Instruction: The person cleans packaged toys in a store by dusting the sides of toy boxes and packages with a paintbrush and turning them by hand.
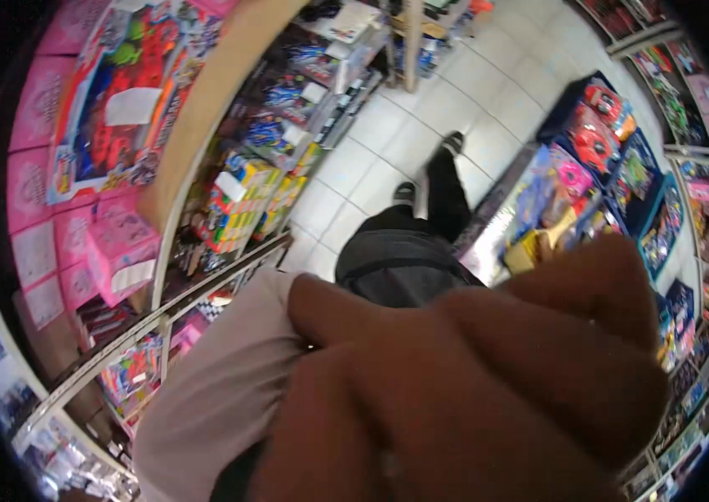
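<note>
My left hand [488, 385] looms close to the lens, blurred, across the lower middle and right of the head view. Its fingers look bent and lie close together; the fingertips, and anything they may hold, are hidden. A pale beige sleeve [220, 376] runs up on the left and meets bare skin beside the hand. Just beyond the hand shows a dark grey and black bag [400, 263], partly covered by it. Past the bag are black trousers [446, 188] and dark shoes on the floor. My right hand is not seen.
White floor tiles [346, 167] form an aisle. On the left, shelves carry pink boxes [32, 188], a boxed red toy gun [133, 100] and yellow-green packs [241, 197]. On the right stand a display of packaged toys [597, 142], blue bins [660, 205] and more shelving.
</note>
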The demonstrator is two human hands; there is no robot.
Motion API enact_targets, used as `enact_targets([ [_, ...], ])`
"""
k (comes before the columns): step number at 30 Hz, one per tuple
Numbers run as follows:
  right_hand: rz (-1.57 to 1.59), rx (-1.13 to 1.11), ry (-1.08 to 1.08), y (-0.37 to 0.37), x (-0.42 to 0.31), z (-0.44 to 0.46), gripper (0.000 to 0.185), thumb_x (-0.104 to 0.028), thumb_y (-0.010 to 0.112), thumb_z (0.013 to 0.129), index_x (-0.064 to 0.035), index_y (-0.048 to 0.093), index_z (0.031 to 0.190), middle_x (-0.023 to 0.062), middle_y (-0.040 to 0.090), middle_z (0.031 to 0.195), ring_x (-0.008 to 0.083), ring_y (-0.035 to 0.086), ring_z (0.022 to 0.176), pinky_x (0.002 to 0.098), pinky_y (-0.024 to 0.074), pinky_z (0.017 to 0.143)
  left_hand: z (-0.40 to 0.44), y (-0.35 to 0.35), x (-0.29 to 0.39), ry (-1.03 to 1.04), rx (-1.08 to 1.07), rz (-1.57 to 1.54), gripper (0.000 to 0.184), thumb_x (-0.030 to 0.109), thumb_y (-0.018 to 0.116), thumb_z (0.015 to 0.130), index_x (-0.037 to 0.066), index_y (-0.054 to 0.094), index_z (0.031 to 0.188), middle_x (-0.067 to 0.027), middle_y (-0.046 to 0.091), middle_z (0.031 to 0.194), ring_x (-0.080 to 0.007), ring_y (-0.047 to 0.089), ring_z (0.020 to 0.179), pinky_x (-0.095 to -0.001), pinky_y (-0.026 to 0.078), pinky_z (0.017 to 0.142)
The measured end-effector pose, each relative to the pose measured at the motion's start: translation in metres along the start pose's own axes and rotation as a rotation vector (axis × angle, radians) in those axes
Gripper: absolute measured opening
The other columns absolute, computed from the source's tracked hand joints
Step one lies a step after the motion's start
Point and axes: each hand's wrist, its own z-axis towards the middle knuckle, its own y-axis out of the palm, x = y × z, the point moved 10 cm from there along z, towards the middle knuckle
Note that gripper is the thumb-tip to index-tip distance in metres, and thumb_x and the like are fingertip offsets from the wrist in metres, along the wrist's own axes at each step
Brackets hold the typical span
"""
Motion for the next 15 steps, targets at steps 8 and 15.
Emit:
enact_targets([
  [8, 0.026, -0.072, -0.041, 0.009, -0.006, 0.032, 0.036, -0.020, 0.065, 0.093, -0.0068, 0.051, 0.123, 0.0035, 0.059, 0.101, 0.0149, 0.060, 0.086, 0.0302, 0.0521, 0.074, 0.030, 0.035, -0.059, 0.144, -0.079, 0.084, 0.035, 0.030, 0.069, 0.088, 0.015, 0.051, 0.062, -0.0055, 0.049, 0.063, -0.0215, 0.051, 0.059, -0.0345, 0.033, 0.055],
  [15, -0.009, 0.020, -0.106, -0.014, -0.082, 0.066, 0.038, -0.019, 0.071, 0.088, -0.0060, 0.053, 0.119, 0.0034, 0.057, 0.103, 0.0142, 0.058, 0.088, 0.0279, 0.0489, 0.079, -0.029, -0.096, -0.228, -0.534, 0.181, 0.678, 0.027, 0.023, 0.062, 0.093, 0.002, 0.054, 0.077, -0.0039, 0.056, 0.077, -0.0165, 0.055, 0.075, -0.0324, 0.045, 0.072],
])
